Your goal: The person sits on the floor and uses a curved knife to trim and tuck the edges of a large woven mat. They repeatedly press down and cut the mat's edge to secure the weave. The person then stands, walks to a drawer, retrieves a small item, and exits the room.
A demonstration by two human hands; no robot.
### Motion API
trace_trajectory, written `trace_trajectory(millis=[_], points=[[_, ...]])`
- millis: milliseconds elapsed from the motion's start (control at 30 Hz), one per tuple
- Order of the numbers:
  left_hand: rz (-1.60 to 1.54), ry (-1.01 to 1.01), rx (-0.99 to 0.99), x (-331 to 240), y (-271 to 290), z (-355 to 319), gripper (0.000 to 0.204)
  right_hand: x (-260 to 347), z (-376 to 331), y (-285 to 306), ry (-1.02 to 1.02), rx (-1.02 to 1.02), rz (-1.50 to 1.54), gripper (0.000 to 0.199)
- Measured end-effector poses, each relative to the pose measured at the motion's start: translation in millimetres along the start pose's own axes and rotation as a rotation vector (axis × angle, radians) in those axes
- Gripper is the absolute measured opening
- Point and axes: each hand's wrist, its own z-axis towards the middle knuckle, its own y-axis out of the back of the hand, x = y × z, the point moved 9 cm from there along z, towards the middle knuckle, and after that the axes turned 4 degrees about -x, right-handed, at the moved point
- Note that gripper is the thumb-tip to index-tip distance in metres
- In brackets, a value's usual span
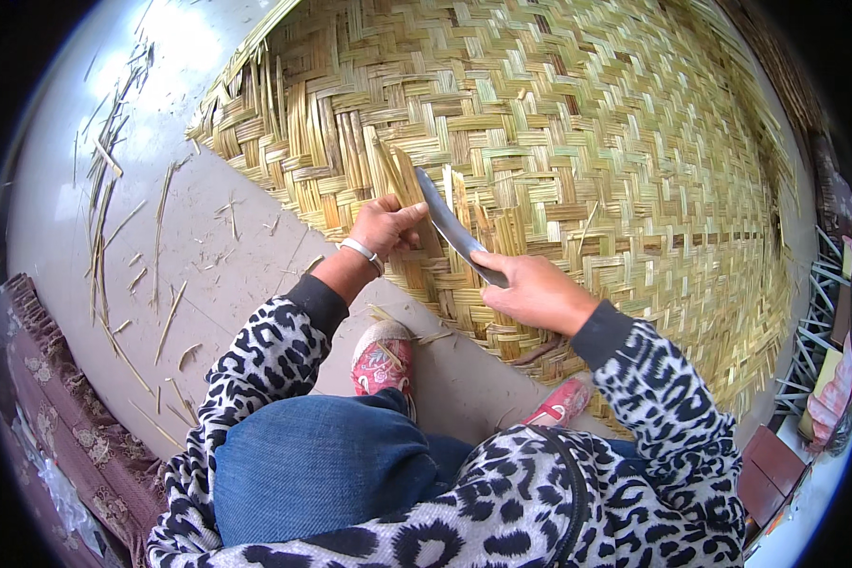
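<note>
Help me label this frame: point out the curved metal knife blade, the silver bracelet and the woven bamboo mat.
curved metal knife blade [450, 227], head view, mid-blade.
silver bracelet [360, 250], head view, band on wrist.
woven bamboo mat [596, 133], head view, bare weave.

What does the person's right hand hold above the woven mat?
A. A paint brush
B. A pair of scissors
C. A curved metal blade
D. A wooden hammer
C. The right hand grips a curved metal blade whose tip lies against the woven bamboo mat, while the left hand pinches a strip beside it.
</note>
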Motion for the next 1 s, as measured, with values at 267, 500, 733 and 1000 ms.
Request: trace_trajectory(millis=[267,500,733,1000], points=[[-0.149,0.172,-0.136,-5.7,2.2,4.1,0.026,11.6,20.5,-20.4,-0.024,-0.299,-0.213,0.054],[-0.053,0.346,-0.005,-1.0,-3.4,1.0,0.022,11.6,29.1,-20.6,-0.03,-0.311,-0.256,0.055],[-0.063,0.555,-0.014,12.0,-9.6,-10.2,0.013,11.6,29.9,-20.8,0.002,-0.306,-0.25,0.061],[-0.025,0.366,-0.195,-6.3,-8.7,7.0,0.025,9.9,32.7,-20.1,-0.024,-0.285,-0.296,0.066]])
